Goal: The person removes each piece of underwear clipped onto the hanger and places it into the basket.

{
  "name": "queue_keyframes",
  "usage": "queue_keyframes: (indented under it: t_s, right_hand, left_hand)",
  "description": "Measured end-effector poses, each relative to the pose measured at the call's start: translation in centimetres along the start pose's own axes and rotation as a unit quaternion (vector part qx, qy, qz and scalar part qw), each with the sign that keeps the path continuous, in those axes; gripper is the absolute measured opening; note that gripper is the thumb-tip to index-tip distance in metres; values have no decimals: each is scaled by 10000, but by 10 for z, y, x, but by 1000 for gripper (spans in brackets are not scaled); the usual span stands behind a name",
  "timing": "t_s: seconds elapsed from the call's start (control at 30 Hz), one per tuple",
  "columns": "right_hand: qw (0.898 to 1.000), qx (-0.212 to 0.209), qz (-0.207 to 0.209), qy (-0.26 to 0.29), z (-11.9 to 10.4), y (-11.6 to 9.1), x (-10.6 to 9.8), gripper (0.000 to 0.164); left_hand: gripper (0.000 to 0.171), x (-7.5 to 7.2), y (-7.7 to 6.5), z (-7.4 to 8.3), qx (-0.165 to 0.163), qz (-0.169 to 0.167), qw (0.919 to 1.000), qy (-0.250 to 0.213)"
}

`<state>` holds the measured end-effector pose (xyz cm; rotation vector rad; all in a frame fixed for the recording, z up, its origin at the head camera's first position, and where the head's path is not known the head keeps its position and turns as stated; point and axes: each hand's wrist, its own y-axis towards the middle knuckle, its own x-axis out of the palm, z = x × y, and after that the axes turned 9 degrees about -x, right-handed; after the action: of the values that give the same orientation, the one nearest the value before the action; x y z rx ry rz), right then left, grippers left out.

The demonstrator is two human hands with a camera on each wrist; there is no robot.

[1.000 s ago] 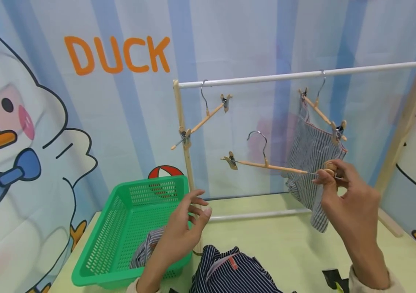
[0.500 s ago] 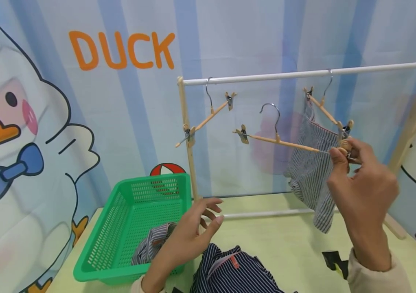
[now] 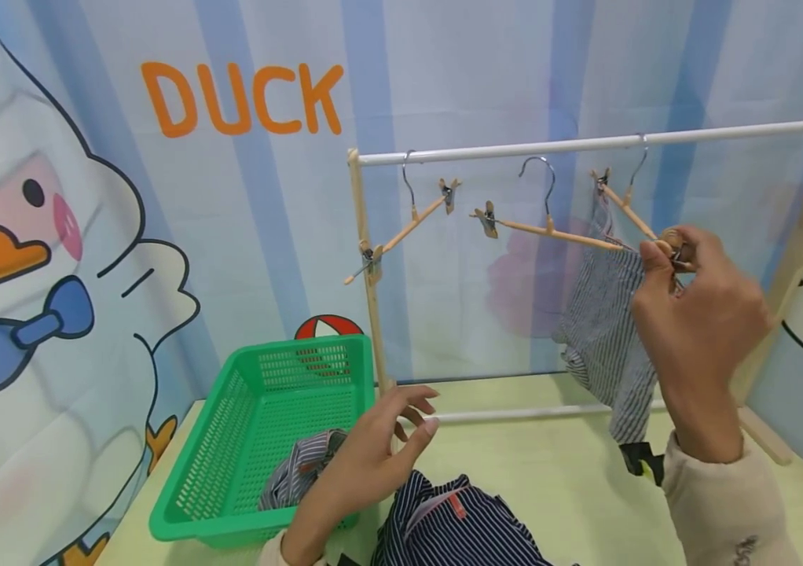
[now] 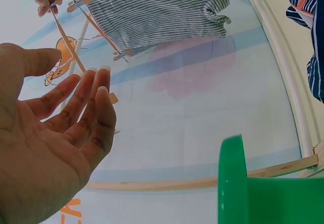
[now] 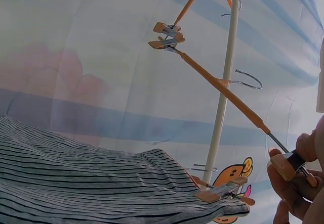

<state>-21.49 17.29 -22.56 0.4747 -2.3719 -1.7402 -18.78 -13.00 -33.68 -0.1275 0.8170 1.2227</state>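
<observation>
- Left hand (image 3: 383,440): grip relaxed, holding nothing; the hanger (image 3: 571,235) is well apart, toward one-to-two o'clock.
- Hanger: long axis nearly nine-to-three; hook (image 3: 553,182) appears just below the rail (image 3: 479,152).
- Right hand (image 3: 705,306): nearer, grip pinching the end clip (image 5: 282,166); hanger extends toward nine.

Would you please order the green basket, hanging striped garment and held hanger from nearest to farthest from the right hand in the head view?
1. Held hanger: pinched in the right hand.
2. Hanging striped garment: just behind it.
3. Green basket: over on the left.
</observation>
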Motion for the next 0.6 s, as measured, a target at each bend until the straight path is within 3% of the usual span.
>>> queue_keyframes:
  t_s: [0.3, 0.6]
  right_hand:
    - [9999, -31, 23, 122, 0, 8, 17, 34]
    - [9996, -51, 180, 194, -4, 17, 30, 38]
  left_hand:
    - [33, -1, -1, 0, 154, 13, 9997, 185]
    - [34, 1, -2, -1, 84, -339, 9987, 373]
